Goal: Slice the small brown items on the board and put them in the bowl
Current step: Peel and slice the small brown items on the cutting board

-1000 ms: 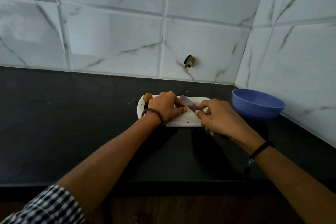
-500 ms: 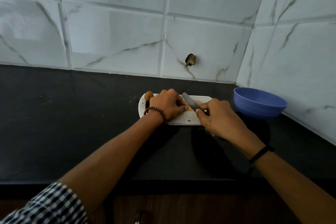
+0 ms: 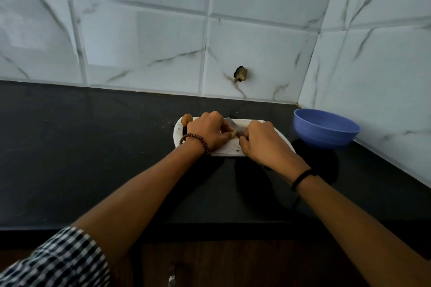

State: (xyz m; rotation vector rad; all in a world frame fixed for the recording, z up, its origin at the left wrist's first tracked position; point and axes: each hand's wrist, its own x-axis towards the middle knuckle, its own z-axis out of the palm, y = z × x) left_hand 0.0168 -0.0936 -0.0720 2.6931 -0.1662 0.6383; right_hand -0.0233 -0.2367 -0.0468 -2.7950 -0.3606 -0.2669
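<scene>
Since a second ago, right hand (image 3: 263, 144) came closer to left hand (image 3: 210, 133), fingers wrapped round knife (image 3: 233, 124). Left fingertips pinch small brown piece (image 3: 233, 134) on cutting board (image 3: 228, 149), touching the blade's left side. The blade points away. Blue bowl (image 3: 326, 128) waits right of both grips.

The wall tiles (image 3: 144, 37) are finished in white with grey-brown marble veining, the bench (image 3: 81, 147) is seen in matt black, and the cabinet front (image 3: 233, 263) below it is coloured dark brown. The cutting board (image 3: 226, 148) is rendered white with faint grey mottling, the bowl (image 3: 326, 133) is coloured periwinkle blue, the whole small item (image 3: 187, 119) is tinted orange-brown, the cut piece (image 3: 233, 134) is a paler tan, and the knife (image 3: 233, 123) is given a dull grey blade. A bracelet (image 3: 198, 140) of brown beads is worn on the left wrist, a black band (image 3: 302, 178) on the right, and the sleeve (image 3: 58, 261) is patterned in a navy-and-white check.
</scene>
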